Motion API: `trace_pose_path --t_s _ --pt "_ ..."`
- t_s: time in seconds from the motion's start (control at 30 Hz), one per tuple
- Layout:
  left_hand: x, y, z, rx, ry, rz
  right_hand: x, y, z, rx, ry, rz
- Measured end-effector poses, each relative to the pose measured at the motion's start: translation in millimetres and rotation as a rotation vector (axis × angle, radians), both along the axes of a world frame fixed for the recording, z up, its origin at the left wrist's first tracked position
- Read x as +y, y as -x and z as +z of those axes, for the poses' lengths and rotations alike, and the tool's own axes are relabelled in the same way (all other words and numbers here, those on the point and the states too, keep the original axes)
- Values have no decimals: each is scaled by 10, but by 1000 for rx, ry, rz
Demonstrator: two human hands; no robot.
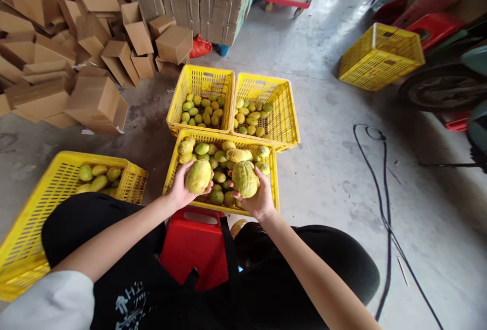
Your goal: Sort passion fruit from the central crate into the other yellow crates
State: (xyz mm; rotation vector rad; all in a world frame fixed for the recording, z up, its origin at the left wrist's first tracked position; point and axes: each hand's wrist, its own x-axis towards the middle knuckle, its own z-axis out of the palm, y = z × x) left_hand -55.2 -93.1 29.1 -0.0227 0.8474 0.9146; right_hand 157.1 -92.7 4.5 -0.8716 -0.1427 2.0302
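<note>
My left hand point(182, 188) is closed round a large yellow-green fruit point(198, 177), oval and slightly bumpy, much like a citron. My right hand point(262, 195) grips a second yellow-green fruit point(245, 179) with a more ridged, knobbly skin. Both are held side by side above the near yellow crate point(274, 183), a little apart. Inside that crate lie many similar fruits point(219, 177) in green and yellow, partly hidden by my hands. Behind it, touching each other, stand a left yellow crate point(173, 109) and a right yellow crate point(291, 117), each with smaller fruits on its bottom.
At my left knee a yellow crate point(49, 193) holds more fruits. A red stool point(194, 249) stands between my legs. Cardboard boxes point(91, 99) are heaped at far left. A black cable point(386, 208) lies on the right floor, below another yellow crate point(380, 56) and a motorbike wheel point(429, 86).
</note>
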Motion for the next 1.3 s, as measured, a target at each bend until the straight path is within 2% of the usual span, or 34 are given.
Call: trace_pose_path --t_s 0.2,0.37,0.57,0.7,0.97,1.1,1.3 --pt "-1 -14 -55 -39 4 54 -7 -8 -20 16 -41 -3" --pt "6 3 -37 -18 -33 69 -8 -14 -22 -7 -3 -65" --pt "-8 19 -38 -15 -92 -51 -16 13 41 0 -14 -58" --pt "-17 -2 -55 -17 -59 -75 -14 25 37 -40 34 -76" --pt "-5 48 -166 -132 -5 48 -16 40 40 31 -16 -110" --pt "-7 35 -131 -138 -23 20 -16 39 36 51 -40 -98" --pt "-10 -13 -44 -11 -43 -69 -45 1 -53 -9 -23 -39"
